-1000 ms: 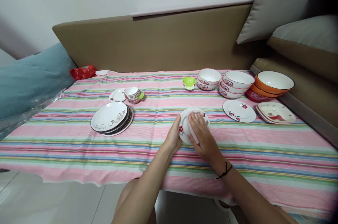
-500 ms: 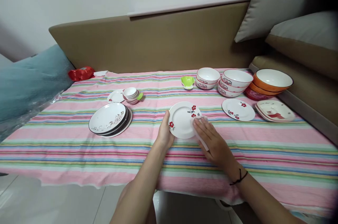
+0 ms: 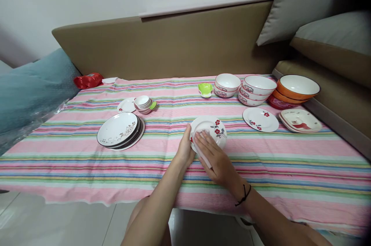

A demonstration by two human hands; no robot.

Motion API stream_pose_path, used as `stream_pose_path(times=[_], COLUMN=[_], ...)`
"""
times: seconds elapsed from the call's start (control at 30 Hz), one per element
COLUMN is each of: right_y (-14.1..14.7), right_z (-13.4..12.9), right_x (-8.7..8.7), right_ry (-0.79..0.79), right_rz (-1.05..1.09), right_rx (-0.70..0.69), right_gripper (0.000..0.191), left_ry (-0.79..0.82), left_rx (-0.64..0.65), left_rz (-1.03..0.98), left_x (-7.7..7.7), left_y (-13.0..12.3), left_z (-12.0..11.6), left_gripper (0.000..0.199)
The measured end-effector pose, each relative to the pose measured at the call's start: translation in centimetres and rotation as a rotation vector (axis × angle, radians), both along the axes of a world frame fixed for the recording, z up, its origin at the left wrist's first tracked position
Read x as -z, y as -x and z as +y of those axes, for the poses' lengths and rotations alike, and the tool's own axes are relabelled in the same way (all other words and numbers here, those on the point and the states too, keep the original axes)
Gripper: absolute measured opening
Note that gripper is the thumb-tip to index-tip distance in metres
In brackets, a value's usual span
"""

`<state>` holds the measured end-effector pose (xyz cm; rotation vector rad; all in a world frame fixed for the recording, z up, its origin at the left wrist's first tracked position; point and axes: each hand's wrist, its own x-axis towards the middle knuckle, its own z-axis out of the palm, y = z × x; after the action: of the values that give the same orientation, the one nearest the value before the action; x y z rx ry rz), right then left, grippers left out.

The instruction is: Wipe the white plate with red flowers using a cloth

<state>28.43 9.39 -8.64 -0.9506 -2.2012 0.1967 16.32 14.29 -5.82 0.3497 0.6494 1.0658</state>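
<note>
A white plate with red flowers [image 3: 222, 141] is held above the striped cloth, slightly tilted. My left hand [image 3: 185, 149] grips its left edge, thumb at the rim and the other fingers beneath. My right hand [image 3: 214, 158] presses a folded white tissue [image 3: 203, 154] onto the left part of the plate's face. Its fingers lie together over the tissue, hiding part of the plate. To the right, a similar flowered plate [image 3: 261, 119] lies flat on the cloth.
Dark-edged plates [image 3: 117, 129] and small bowls [image 3: 142, 103] are stacked at left. Behind stand a green dish [image 3: 205, 90], white bowls [image 3: 227, 83], more white bowls [image 3: 257, 90] and orange bowls [image 3: 300, 87]. Square plates [image 3: 301, 120] sit at right, a red package [image 3: 88, 80] at far left.
My right hand and the tissue have moved left across the plate, from its right edge to its left part. The plate and my left hand have shifted slightly right.
</note>
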Motion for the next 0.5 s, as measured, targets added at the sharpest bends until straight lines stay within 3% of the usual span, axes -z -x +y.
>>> stream_pose_path(times=[0.1,0.23,0.37,0.5], right_y=[-0.1,-1.1,-1.6,-0.9], right_z=[-0.7,-0.9,-0.3,0.5], right_x=[0.0,0.4,0.7,0.6], right_ry=[0.017,-0.017,-0.055,-0.058], right_rz=[-0.025,-0.079,-0.056,0.031], right_rx=[-0.040,0.084,0.237,0.289], right_gripper=[0.065,0.065,0.066,0.068], left_ry=[-0.013,-0.063,-0.064,-0.045], left_rx=[-0.058,-0.114,-0.043,0.011], left_rz=[-0.005,0.010,0.018,0.017], left_x=[-0.4,-0.6,-0.3,0.2], left_y=[0.7,1.0,0.5,-0.2], left_z=[0.6,1.0,0.6,0.0], left_gripper=[0.054,0.055,0.054,0.052])
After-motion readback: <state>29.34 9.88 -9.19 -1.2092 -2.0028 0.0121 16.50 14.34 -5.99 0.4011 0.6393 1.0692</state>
